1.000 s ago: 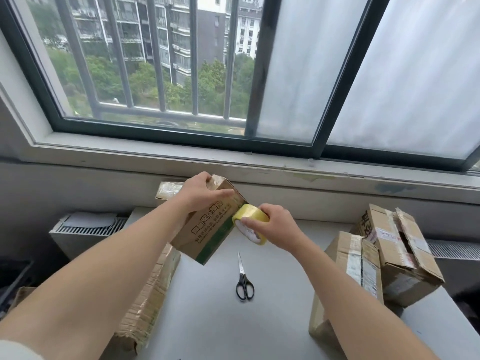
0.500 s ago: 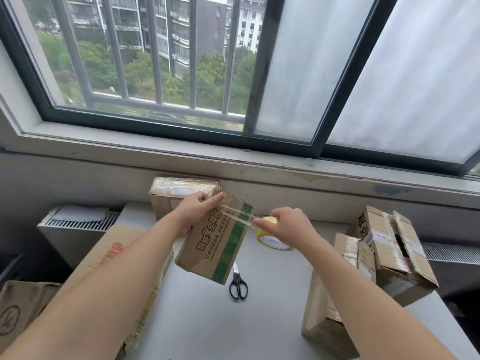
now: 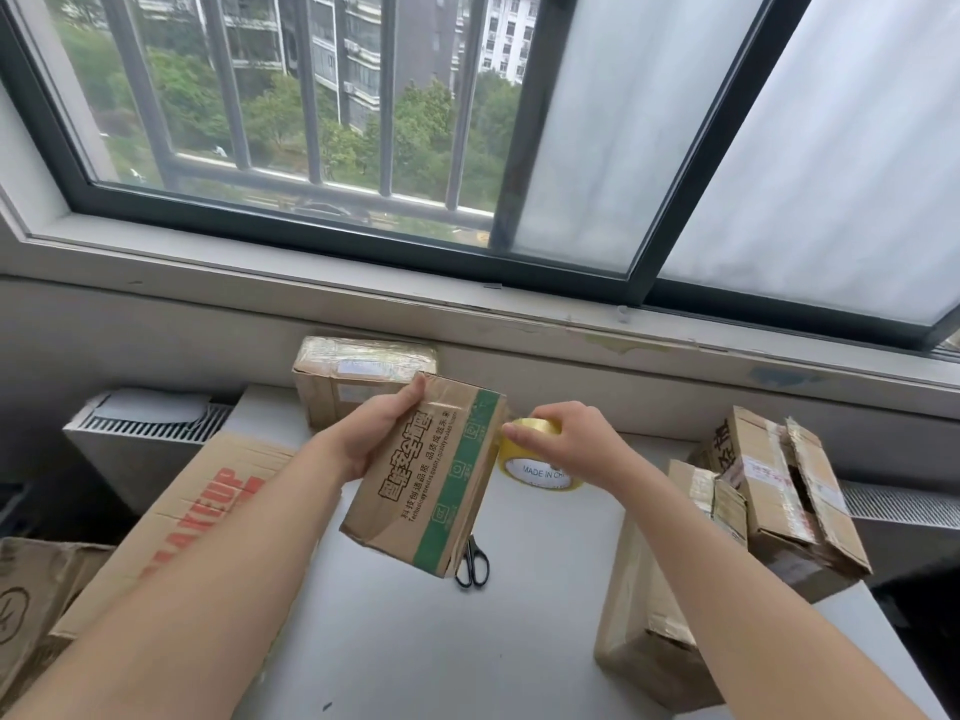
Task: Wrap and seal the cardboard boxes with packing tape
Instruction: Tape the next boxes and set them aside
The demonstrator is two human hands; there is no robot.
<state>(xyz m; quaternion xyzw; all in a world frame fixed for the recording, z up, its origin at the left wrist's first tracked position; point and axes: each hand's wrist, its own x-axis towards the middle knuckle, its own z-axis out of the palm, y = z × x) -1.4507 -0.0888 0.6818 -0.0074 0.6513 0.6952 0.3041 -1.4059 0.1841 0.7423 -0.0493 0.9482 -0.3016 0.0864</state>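
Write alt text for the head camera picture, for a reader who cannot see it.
A person's left hand holds a green-striped cardboard box above a white table while the right hand holds a yellow tape roll beside it.

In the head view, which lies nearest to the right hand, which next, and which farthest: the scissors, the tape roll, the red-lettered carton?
1. Tape roll, gripped by the right hand.
2. Scissors, on the table, lower left of the hand.
3. Red-lettered carton, far left.

tape roll (image 3: pixel 535 464) pulled out, then back against box (image 3: pixel 431 485) edge
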